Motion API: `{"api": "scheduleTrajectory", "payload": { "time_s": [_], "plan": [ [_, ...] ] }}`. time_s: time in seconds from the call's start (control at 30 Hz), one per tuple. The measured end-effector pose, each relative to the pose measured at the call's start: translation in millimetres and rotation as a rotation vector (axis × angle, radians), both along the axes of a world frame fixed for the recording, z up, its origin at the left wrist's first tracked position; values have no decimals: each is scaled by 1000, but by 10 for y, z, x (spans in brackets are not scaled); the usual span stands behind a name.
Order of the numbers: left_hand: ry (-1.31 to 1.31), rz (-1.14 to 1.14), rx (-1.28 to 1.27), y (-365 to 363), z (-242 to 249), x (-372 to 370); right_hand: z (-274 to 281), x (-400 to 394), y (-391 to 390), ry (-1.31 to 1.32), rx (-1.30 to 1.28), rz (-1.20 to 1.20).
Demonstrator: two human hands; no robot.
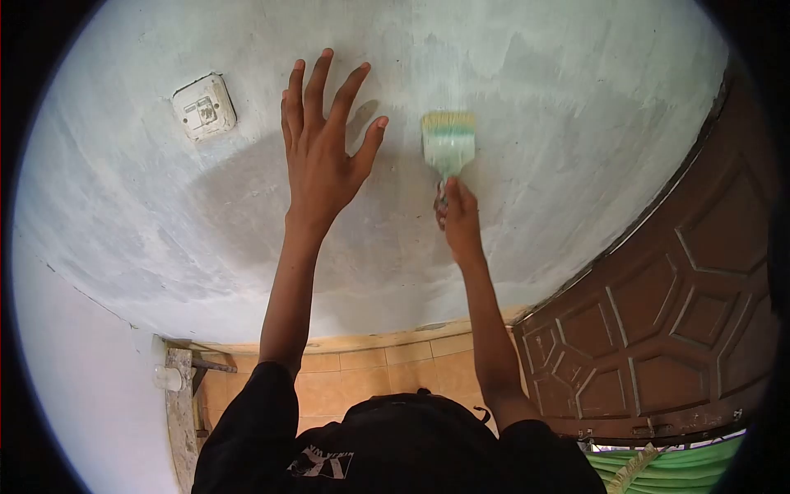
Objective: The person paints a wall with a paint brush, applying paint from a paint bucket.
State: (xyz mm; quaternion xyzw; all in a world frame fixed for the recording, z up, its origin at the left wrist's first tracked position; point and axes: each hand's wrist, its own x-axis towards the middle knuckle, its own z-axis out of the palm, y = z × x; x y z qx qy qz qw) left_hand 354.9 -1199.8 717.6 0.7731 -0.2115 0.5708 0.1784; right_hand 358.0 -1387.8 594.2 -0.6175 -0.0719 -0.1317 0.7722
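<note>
My right hand (457,212) is closed round the handle of a wide paintbrush (449,148), its bristles pointing up against the wall (535,156). Pale green paint coats the brush's ferrule and lower bristles, while the bristle tips look yellowish. To the left, my left hand (322,152) is spread with fingers apart, over the wall and holding nothing. Pale, streaky paint covers much of the wall, with greyer patches around and below both hands. Left of my left hand is a white switch plate (204,109), smudged and set in the wall.
A brown panelled door (658,321) stands on the right, with green cloth (683,469) below it. Orange floor tiles (362,379) run along the wall's foot. At lower left, a worn wooden bench (179,412) holds a clear cup (168,379).
</note>
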Motion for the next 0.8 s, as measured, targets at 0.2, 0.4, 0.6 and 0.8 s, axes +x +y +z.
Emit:
{"api": "scheduleTrajectory", "payload": {
  "time_s": [0.2, 0.4, 0.6, 0.8],
  "plan": [
    [10, 94, 19, -89, -95, 179, -138, -216, -68, -20, -89, 34],
    [-3, 161, 45, -76, -140, 244, 408, 52, 37, -225, -110, 9],
    [-9, 137, 48, -41, -149, 254, -786, 7, 134, -11, -46, -2],
    [-20, 122, 44, -63, -177, 257, -2179, -350, 135, 157, -74, -12]
  ]
}}
